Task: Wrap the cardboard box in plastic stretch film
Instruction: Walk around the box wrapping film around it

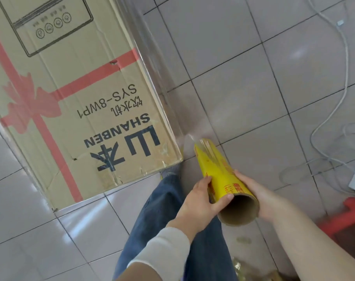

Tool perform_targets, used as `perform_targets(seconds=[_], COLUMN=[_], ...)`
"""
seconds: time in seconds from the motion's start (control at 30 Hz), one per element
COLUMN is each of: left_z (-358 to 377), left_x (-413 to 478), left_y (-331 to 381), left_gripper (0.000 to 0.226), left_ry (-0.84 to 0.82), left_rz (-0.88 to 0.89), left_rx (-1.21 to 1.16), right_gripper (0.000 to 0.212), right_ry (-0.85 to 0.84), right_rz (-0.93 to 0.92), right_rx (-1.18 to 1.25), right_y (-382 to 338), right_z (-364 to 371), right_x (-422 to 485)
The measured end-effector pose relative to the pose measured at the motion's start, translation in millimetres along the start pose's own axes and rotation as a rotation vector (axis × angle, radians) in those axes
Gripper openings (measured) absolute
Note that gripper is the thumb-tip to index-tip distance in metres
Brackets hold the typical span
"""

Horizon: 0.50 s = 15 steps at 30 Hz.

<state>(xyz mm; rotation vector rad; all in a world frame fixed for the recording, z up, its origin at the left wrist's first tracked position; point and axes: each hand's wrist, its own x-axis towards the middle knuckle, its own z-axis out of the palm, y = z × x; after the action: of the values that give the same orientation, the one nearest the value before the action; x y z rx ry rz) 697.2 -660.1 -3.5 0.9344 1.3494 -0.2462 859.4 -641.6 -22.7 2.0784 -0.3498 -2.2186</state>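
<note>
Both hands hold the film roll (219, 171) at its near end. The left hand (201, 199) curls its fingers over the yellow label with the thumb on the rim of the open cardboard core, and the right hand (253, 196) cups the opposite side, its fingertips hidden behind the tube. The cardboard box (81, 98) sits on the tiled floor (253, 57) ahead and to the left of the left hand, its nearest corner just beyond the roll's far tip. A clear sheet of film (164, 94) runs from that tip to the box's right edge, so the step in hand looks like paying out film along 1 side. To do it well, I judge the 2 hands should let the core turn loosely while pulling away from the box, so the sheet lands taut, flat and overlapping. The box is tan, creased and dented along the edge nearest the hands, printed with a red ribbon and bow and black lettering; a glossy layer seems to cover its face
</note>
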Motion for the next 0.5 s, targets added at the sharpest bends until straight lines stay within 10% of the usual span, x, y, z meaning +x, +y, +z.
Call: perform_targets(seconds=[0.2, 0.37, 0.5], left_z=[4, 9, 7], left_x=[-3, -16, -17], left_y=[-22, -37, -39], left_gripper=[0.101, 0.068, 0.092], left_ry=[-0.009, -0.062, -0.035], left_rz=[-0.035, -0.078, -0.031], left_rx=[-0.113, -0.183, -0.174], right_gripper=[0.045, 0.054, 0.053], right_ry=[-0.017, 0.051, 0.031], right_rz=[-0.012, -0.005, -0.005], right_rx=[0.146, -0.059, -0.065], right_y=[20, 20, 26], right_z=[9, 23, 36], right_x=[6, 12, 13])
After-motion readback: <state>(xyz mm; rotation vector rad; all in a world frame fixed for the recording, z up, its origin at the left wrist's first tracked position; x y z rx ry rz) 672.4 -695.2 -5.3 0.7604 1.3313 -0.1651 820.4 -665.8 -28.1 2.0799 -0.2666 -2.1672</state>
